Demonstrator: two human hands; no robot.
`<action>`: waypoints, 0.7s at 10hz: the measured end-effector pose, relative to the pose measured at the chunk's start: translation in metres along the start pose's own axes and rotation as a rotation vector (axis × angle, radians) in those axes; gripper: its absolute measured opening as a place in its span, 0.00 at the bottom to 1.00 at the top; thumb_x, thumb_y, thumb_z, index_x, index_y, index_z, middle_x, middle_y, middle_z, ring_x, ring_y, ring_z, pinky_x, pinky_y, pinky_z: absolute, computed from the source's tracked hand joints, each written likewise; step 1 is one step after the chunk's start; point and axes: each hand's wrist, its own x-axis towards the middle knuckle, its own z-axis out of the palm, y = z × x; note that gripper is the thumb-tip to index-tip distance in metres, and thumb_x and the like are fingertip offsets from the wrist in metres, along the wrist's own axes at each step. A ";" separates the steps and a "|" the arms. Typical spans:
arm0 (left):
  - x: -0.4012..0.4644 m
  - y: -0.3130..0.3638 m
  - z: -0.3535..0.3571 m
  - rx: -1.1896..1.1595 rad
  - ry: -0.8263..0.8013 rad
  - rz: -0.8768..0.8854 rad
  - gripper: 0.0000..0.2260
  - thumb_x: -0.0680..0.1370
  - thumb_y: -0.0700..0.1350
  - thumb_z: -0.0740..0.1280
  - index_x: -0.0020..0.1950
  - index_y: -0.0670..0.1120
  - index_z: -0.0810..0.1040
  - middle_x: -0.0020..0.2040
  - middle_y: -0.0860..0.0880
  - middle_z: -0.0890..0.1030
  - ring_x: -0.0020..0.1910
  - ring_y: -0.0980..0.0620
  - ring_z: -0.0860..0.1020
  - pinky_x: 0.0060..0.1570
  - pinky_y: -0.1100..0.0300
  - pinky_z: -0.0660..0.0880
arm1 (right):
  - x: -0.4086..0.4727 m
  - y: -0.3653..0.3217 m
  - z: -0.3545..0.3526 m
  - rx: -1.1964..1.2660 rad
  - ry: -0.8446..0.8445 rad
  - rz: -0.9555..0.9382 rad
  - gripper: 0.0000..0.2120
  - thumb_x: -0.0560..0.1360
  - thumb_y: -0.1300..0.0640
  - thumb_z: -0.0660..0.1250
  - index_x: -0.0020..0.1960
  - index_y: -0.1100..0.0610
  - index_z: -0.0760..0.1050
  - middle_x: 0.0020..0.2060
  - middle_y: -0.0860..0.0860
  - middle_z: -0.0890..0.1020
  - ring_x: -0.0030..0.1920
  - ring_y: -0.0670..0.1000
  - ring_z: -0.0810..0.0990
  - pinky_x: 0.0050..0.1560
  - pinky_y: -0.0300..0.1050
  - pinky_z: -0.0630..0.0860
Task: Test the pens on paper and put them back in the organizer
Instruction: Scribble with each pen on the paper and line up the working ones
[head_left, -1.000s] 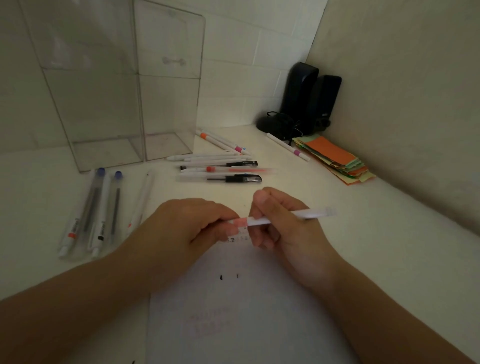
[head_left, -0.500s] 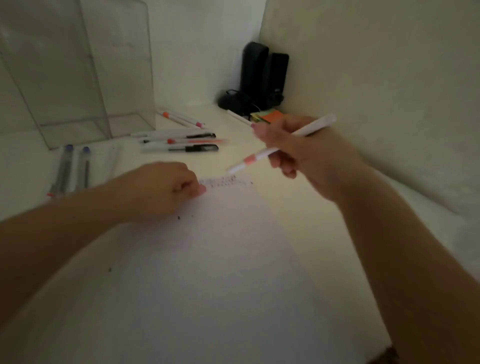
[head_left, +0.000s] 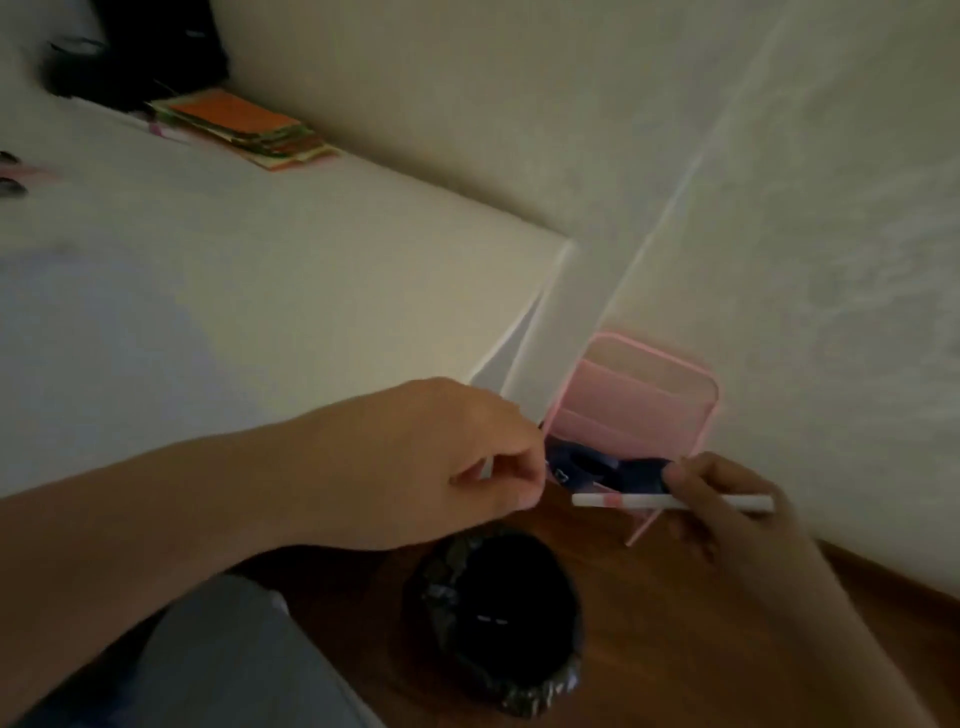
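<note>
White pen (head_left: 670, 502) with a pink band sits across my right hand (head_left: 727, 514), fingers wrapped round the barrel, held level off the counter (head_left: 260, 270) edge, above the floor (head_left: 649, 597), just in front of a pink rack (head_left: 639, 410) standing against the wall. My left hand (head_left: 447, 462) hangs beside it with fingers curled in, something pale pinched at the tips, likely a cap, but too blurred to confirm. Black-lined bin (head_left: 498, 618) sits directly below and between both hands. Risks as I judge them: the pen is over the bin and floor, not the counter, so a loose grip drops it in the trash or sends it rolling on the wood; if the pale bit is the cap, it could fall in too and the pen goes back uncapped. Whether the pink rack is the organizer I cannot tell; dark items (head_left: 597, 467) already sit in its lower part. Frame is motion-blurred, so aiming is poor. Colored paper stack (head_left: 244, 130) lies at the far counter edge, well apart. Writing: none readable; no brand visible on pen, rack or bin.
</note>
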 end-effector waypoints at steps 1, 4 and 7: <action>0.021 0.001 0.027 0.025 -0.085 0.038 0.08 0.76 0.54 0.60 0.46 0.54 0.77 0.38 0.61 0.74 0.39 0.67 0.72 0.43 0.74 0.66 | 0.001 0.059 -0.004 -0.085 -0.028 0.092 0.12 0.75 0.55 0.64 0.35 0.59 0.75 0.21 0.49 0.75 0.23 0.46 0.71 0.24 0.34 0.67; 0.035 -0.002 0.038 0.046 -0.186 -0.017 0.06 0.77 0.53 0.60 0.47 0.55 0.76 0.38 0.64 0.73 0.42 0.69 0.71 0.40 0.75 0.65 | 0.029 0.115 0.007 -0.227 0.011 0.176 0.07 0.76 0.54 0.64 0.40 0.51 0.76 0.27 0.47 0.76 0.24 0.37 0.74 0.29 0.31 0.69; -0.016 -0.042 -0.043 0.186 0.083 -0.306 0.13 0.69 0.70 0.54 0.43 0.68 0.75 0.40 0.67 0.78 0.39 0.68 0.76 0.35 0.72 0.68 | 0.075 -0.042 0.047 -0.106 -0.102 -0.293 0.06 0.73 0.50 0.66 0.39 0.49 0.77 0.27 0.50 0.80 0.26 0.43 0.76 0.31 0.37 0.74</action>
